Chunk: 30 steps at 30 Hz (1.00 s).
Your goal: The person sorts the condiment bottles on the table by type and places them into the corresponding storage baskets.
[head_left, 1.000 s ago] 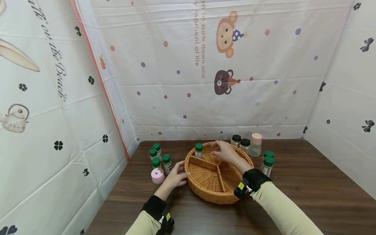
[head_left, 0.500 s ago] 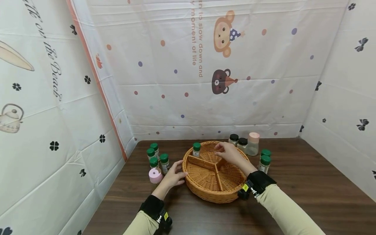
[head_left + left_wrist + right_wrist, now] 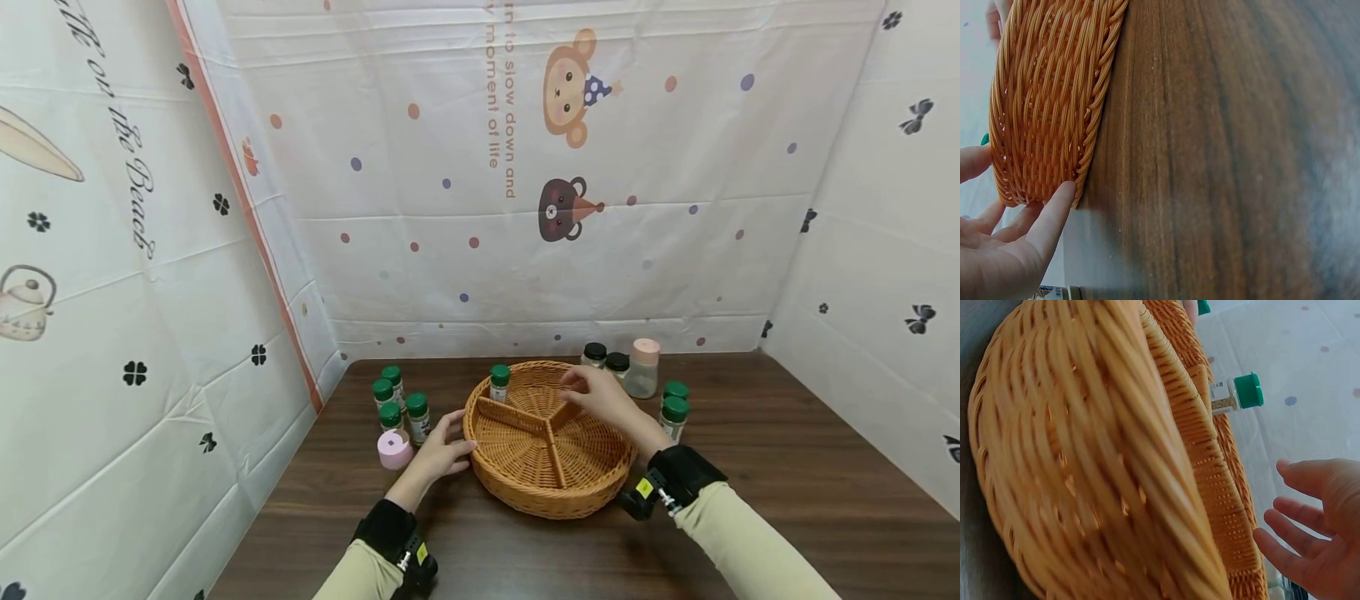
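Observation:
A round wicker basket (image 3: 551, 503) with dividers making three compartments stands on the dark wood table. My left hand (image 3: 438, 450) touches its left side. In the left wrist view the fingertips (image 3: 1063, 190) rest against the woven outer wall and the thumb lies by the rim. My right hand (image 3: 600, 398) hovers over the back right part of the basket. Its fingers (image 3: 1300, 515) are spread with nothing between them in the right wrist view. A green-capped spice jar (image 3: 498, 383) stands in the back left compartment, also seen in the right wrist view as a jar (image 3: 1238, 392).
Several green-capped jars (image 3: 417, 417) and a pink-lidded container (image 3: 395, 450) stand left of the basket. Behind it at right are black-capped jars (image 3: 617, 365) and a peach-lidded bottle (image 3: 642, 369). Two green-capped jars (image 3: 674, 414) stand beside my right forearm. Printed cloth walls (image 3: 465, 267) surround the table.
My right hand has drawn back to the right, away from the jar in the basket. My left hand stays at the basket's side. The whole view has shifted slightly.

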### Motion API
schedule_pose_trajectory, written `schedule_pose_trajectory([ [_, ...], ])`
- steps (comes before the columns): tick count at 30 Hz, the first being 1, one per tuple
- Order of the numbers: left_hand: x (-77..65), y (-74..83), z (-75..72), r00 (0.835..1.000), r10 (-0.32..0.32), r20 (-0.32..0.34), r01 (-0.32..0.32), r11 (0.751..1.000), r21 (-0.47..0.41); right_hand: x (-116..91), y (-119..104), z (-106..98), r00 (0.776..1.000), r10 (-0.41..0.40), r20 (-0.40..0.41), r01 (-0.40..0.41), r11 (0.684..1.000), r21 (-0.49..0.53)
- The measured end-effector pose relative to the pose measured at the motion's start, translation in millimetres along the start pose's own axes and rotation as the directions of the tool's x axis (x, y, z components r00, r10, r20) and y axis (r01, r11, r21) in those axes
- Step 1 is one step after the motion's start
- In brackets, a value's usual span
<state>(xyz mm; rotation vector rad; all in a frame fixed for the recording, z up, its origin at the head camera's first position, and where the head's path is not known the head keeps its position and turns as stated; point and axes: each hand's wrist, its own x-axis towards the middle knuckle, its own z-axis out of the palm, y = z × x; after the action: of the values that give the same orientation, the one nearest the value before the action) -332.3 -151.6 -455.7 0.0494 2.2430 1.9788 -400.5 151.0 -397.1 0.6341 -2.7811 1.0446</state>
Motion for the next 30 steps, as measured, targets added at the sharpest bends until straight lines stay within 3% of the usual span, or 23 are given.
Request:
schedule_pose_trajectory([
  [30, -0.8, -0.2, -0.2, 1.000, 0.004, 0.014, -0.004, 1.000, -0.009, -49, 36, -52, 0.985, -0.035, -0.166, 0.032, 0.999, -0.017],
])
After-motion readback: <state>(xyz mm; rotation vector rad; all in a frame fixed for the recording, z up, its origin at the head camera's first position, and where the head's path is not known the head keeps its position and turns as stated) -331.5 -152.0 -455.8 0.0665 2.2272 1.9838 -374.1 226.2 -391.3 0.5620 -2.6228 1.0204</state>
